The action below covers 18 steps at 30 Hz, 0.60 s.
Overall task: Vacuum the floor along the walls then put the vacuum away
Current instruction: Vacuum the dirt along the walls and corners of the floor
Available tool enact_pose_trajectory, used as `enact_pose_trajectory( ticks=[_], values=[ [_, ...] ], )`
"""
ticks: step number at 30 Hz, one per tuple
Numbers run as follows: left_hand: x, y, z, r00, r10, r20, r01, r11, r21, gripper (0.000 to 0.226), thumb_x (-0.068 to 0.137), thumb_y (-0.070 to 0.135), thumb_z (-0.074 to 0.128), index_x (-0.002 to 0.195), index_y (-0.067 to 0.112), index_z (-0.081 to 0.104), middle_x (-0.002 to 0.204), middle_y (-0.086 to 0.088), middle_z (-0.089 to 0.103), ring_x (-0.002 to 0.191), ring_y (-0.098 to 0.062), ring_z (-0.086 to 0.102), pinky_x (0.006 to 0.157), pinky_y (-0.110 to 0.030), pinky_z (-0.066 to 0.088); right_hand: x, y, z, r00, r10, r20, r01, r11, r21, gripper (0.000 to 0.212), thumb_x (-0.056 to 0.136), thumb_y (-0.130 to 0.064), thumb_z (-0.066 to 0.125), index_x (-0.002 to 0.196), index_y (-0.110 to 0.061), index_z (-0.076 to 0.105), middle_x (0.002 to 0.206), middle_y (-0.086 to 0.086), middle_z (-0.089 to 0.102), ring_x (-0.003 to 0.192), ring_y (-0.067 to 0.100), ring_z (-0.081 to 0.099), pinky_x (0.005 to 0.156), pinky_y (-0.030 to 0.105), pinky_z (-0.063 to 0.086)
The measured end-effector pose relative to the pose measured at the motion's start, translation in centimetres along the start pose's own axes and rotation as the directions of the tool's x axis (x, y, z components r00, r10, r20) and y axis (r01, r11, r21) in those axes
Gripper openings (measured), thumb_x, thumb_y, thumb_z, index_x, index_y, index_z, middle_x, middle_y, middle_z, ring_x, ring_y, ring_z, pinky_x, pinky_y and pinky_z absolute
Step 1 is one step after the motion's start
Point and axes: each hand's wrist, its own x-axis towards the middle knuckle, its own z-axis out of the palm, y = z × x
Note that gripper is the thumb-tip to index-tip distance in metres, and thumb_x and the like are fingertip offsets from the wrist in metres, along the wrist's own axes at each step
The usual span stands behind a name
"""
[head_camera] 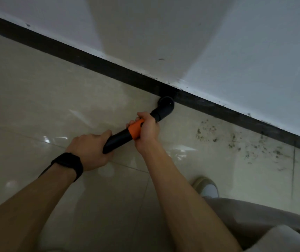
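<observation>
Two hands are counted, the left hand (91, 150) and the right hand (148, 130). One vacuum tube (118, 140), one wristband (69, 162), one shoe (207, 186) and one baseboard (73, 54) are seen.

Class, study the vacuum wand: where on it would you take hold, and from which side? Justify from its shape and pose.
Grip the straight tube from above: one hand at the orange collar, as the right hand does, one at the rear end, as the left hand does. It is round and slim, and its bent nozzle must stay free at the skirting.

Glossy tiled floor (36, 91); matt black plastic vacuum tube (117, 140) with orange collar (134, 130)
</observation>
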Motion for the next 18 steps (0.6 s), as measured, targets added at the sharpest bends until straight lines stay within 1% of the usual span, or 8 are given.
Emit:
enact_pose_trajectory(
  ticks=[3, 5, 6, 7, 9, 11, 15, 18],
  values=[
    [-1.3, -0.9, 0.0, 1.0, -0.018, -0.022, 0.018, 1.0, 0.009, 0.034, 0.08, 0.049, 0.061, 0.09, 0.037, 0.03, 0.064, 0.009, 0.049, 0.056, -0.021, 0.047, 0.053, -0.028, 0.032, -0.5, 0.8, 0.2, 0.997, 0.035, 0.067, -0.034, 0.999, -0.011, 0.017, 0.091, 0.004, 0.06, 0.086, -0.009, 0.049, 0.063, 0.007, 0.049, 0.045, 0.021, 0.052, 0.057, 0.037, 0.052],
    [-2.1, -0.9, 0.3, 1.0, 0.004, -0.019, -0.004, 1.0, 0.011, 0.034, 0.079, 0.049, 0.061, 0.089, 0.036, 0.031, 0.059, 0.01, 0.043, 0.053, -0.019, 0.044, 0.05, -0.027, 0.03, -1.0, 1.2, -0.4, 0.996, 0.046, 0.072, -0.047, 0.999, 0.007, 0.017, 0.092, 0.003, 0.061, 0.091, -0.009, 0.049, 0.063, 0.007, 0.049, 0.045, 0.021, 0.053, 0.057, 0.036, 0.052],
    [-2.5, -0.8, 0.5, 1.0, 0.025, -0.004, -0.025, 1.0, 0.012, 0.034, 0.08, 0.05, 0.061, 0.088, 0.036, 0.031, 0.058, 0.01, 0.043, 0.053, -0.02, 0.046, 0.05, -0.027, 0.029, -1.4, 1.5, -1.0, 0.997, 0.054, 0.059, -0.056, 0.998, 0.023, 0.017, 0.091, 0.002, 0.061, 0.092, -0.009, 0.049, 0.063, 0.006, 0.05, 0.045, 0.021, 0.053, 0.056, 0.036, 0.052],
    [-2.7, -0.6, 0.7, 0.999, 0.051, 0.02, -0.051, 0.998, 0.02, 0.034, 0.08, 0.052, 0.06, 0.088, 0.037, 0.031, 0.059, 0.01, 0.045, 0.055, -0.021, 0.05, 0.05, -0.027, 0.031, -1.7, 1.8, -1.7, 0.998, 0.062, 0.033, -0.063, 0.997, 0.045, 0.017, 0.091, 0.002, 0.062, 0.092, -0.009, 0.05, 0.062, 0.006, 0.05, 0.045, 0.021, 0.052, 0.055, 0.035, 0.052],
    [-3.2, 0.1, 1.0, 0.99, 0.114, 0.082, -0.119, 0.991, 0.061, 0.03, 0.082, 0.054, 0.055, 0.092, 0.037, 0.033, 0.067, 0.007, 0.054, 0.063, -0.022, 0.06, 0.054, -0.028, 0.038, -2.4, 2.5, -3.6, 0.997, 0.066, -0.048, -0.06, 0.992, 0.115, 0.017, 0.09, 0.003, 0.062, 0.088, -0.009, 0.05, 0.059, 0.005, 0.051, 0.044, 0.02, 0.051, 0.052, 0.032, 0.051],
    [-3.3, 1.3, 1.4, 0.974, 0.18, 0.14, -0.195, 0.976, 0.101, 0.029, 0.083, 0.056, 0.051, 0.099, 0.036, 0.037, 0.078, 0.006, 0.06, 0.072, -0.022, 0.064, 0.059, -0.029, 0.044, -3.0, 3.1, -6.0, 0.988, 0.063, -0.143, -0.035, 0.981, 0.19, 0.017, 0.089, 0.002, 0.062, 0.084, -0.009, 0.05, 0.059, 0.005, 0.05, 0.043, 0.02, 0.05, 0.05, 0.031, 0.05],
    [-4.0, 4.5, 3.1, 0.919, 0.312, 0.241, -0.35, 0.927, 0.137, 0.036, 0.086, 0.052, 0.046, 0.117, 0.036, 0.038, 0.096, 0.005, 0.065, 0.082, -0.023, 0.065, 0.063, -0.03, 0.043, -4.1, 3.1, -10.4, 0.949, 0.067, -0.307, 0.024, 0.958, 0.285, 0.018, 0.086, -0.001, 0.061, 0.074, -0.009, 0.05, 0.054, 0.003, 0.048, 0.039, 0.02, 0.045, 0.046, 0.029, 0.046],
    [-4.0, 5.8, 3.9, 0.906, 0.346, 0.243, -0.391, 0.904, 0.171, 0.044, 0.089, 0.053, 0.043, 0.127, 0.033, 0.034, 0.103, 0.006, 0.065, 0.085, -0.022, 0.064, 0.061, -0.029, 0.039, -4.4, 2.6, -11.5, 0.937, 0.057, -0.345, 0.054, 0.951, 0.304, 0.019, 0.084, -0.002, 0.061, 0.071, -0.01, 0.05, 0.051, 0.002, 0.047, 0.035, 0.018, 0.043, 0.042, 0.026, 0.044]
  ],
)
